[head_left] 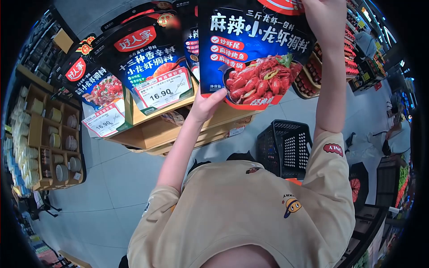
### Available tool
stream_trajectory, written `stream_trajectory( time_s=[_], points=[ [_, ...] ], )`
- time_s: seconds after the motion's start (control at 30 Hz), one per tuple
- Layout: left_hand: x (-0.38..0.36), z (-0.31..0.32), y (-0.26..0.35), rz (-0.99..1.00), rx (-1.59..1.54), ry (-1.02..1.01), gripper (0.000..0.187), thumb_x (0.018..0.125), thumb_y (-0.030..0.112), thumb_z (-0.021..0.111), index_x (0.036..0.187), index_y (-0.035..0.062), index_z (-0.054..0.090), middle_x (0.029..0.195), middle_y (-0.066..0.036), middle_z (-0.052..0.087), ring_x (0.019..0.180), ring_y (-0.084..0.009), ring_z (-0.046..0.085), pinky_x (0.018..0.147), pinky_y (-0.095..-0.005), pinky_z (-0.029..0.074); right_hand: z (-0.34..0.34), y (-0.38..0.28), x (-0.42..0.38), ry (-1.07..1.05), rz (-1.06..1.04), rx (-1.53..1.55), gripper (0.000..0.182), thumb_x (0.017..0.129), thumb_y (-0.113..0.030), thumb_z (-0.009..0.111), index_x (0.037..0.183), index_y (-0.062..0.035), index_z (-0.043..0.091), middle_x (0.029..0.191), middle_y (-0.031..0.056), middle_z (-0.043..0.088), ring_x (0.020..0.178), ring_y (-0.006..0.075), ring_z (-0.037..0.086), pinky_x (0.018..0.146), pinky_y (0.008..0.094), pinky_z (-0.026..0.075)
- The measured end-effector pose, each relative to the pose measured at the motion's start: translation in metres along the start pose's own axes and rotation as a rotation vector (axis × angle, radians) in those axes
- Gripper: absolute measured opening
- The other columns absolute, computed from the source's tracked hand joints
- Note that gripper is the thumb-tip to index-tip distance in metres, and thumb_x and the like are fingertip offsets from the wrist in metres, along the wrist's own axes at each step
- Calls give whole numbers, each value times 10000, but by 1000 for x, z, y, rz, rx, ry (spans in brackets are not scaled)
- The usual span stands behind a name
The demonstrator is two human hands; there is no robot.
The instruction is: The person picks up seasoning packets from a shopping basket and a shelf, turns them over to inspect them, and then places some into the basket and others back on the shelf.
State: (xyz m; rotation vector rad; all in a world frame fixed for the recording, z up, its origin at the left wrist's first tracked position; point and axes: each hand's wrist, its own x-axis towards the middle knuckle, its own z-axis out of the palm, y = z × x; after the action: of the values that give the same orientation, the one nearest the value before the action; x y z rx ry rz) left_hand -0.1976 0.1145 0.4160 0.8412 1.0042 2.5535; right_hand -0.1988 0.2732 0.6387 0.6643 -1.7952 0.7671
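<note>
A large blue and black packet of crayfish seasoning (210, 58), with red crayfish pictured on its front, is held up before me. My left hand (210, 105) grips its lower left corner, thumb on the front. At the upper right edge my right hand (326, 22) is closed on the same packet; part of that hand runs out of view. Similar seasoning packets (152, 53) stand upright in rows on the wooden shelf (147, 134), just left of the held one. Price tags (163, 90) reading 16.90 sit in front of them.
A black shopping basket (286, 145) is on the tiled floor (100, 192), below the held packet. Wooden shelving with bowls and cups (56, 134) lines the left side. Red packaged goods (351, 56) fill a display at right. Another person (397, 138) is at the far right.
</note>
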Motion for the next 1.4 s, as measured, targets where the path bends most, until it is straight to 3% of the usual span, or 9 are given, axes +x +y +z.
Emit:
stream_trajectory(
  time_s=[0.4,0.5,0.57,0.67,0.77,1.1,1.2,1.3,1.4],
  points=[
    [-49,16,-12,-57,-133,151,417,774,52,503,1151,-3,335,1077,-113,468,1009,-193,472,868,-326,383,15,20,-15,-264,182,-79,131,694,-63,554,769,44,543,670,90,567,639,108,522,604,226,412],
    [-56,15,-13,-105,-149,261,324,780,82,516,1079,21,406,977,-69,511,860,-132,520,713,-254,437,22,21,-19,-281,197,-75,134,692,-70,554,768,40,548,673,96,570,639,122,527,607,228,414],
    [-63,9,-16,-162,-35,335,191,788,123,530,959,63,470,818,3,522,616,-40,465,488,-169,350,23,22,-21,-342,208,-68,160,682,-54,564,819,26,545,733,102,565,684,140,534,632,245,421],
    [-67,18,-17,-178,-36,418,104,795,152,532,870,96,489,703,58,489,485,1,329,406,-159,206,31,27,-32,-227,122,120,237,662,-23,582,893,2,532,823,103,544,768,151,528,676,259,420],
    [-71,15,-22,-151,-57,399,101,801,159,524,873,98,488,696,64,485,475,5,322,396,-160,207,25,18,-41,-106,-94,-184,301,659,9,580,951,-21,513,882,98,523,848,188,513,746,262,404],
    [-81,16,-20,-108,-62,496,162,810,148,514,940,58,480,818,18,537,621,-15,461,496,-161,345,5,-4,-174,79,482,20,420,720,-74,587,1075,-16,370,1022,81,409,920,165,420,776,284,357],
    [-80,32,-20,42,174,577,250,819,127,491,1031,4,443,921,-29,530,780,-76,508,660,-215,417,4,-42,-196,-135,520,73,489,674,-75,605,1098,-2,373,1054,102,403,944,195,419,804,310,340],
    [-73,44,-16,206,740,318,383,810,126,506,1148,11,365,1085,-103,463,994,-179,471,785,-285,404,10,-72,-202,-314,716,508,814,603,-65,663,1253,-3,175,1225,139,295,1159,245,299,941,349,257],
    [-68,66,-6,427,1340,73,582,610,3,549,1170,68,405,1205,-185,381,1045,-358,432,879,-384,359,8,-70,-220,-361,800,582,770,584,-35,674,1225,19,251,1209,157,338,1130,225,349,916,333,299]
  ],
)
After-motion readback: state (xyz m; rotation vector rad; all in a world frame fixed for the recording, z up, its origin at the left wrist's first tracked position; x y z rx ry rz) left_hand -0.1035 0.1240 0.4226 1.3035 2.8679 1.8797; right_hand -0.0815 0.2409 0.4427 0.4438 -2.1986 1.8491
